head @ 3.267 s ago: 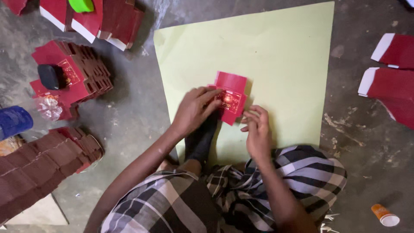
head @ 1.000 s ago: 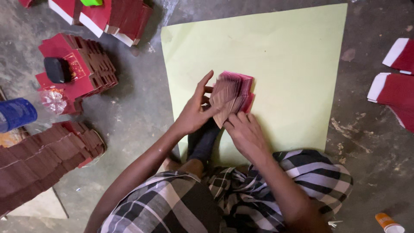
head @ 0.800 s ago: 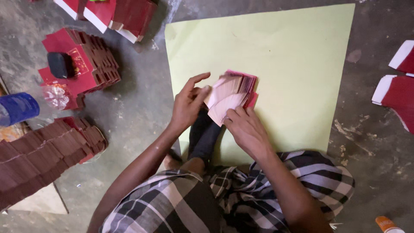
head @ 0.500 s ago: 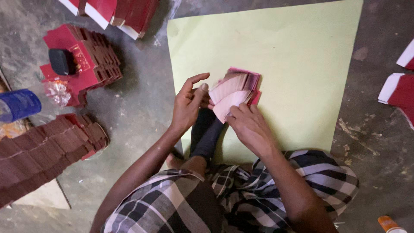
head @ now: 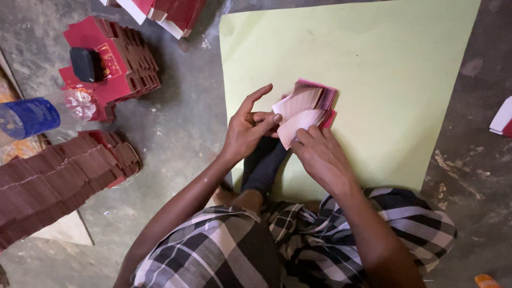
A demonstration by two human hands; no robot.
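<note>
Head view showed a fanned stack of pink-and-red paper cards (head: pixel 305 109) held above a large pale-green paper sheet (head: pixel 373 64) on the grey concrete floor (head: pixel 181 133). Left hand (head: pixel 246 130) pinched the stack's near edge, forefinger raised; right hand (head: pixel 319 156) gripped it from below. Well to the left lay a pile of red cardboard pieces (head: pixel 114 69) and a blue-capped clear bottle (head: pixel 32 116)

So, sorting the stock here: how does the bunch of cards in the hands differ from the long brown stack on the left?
The fanned cards form a small bunch, held up over the yellow-green sheet by the left hand and right hand. The brown stack is far longer and lies untouched on the floor. Both are overlapping flat pieces.
</note>
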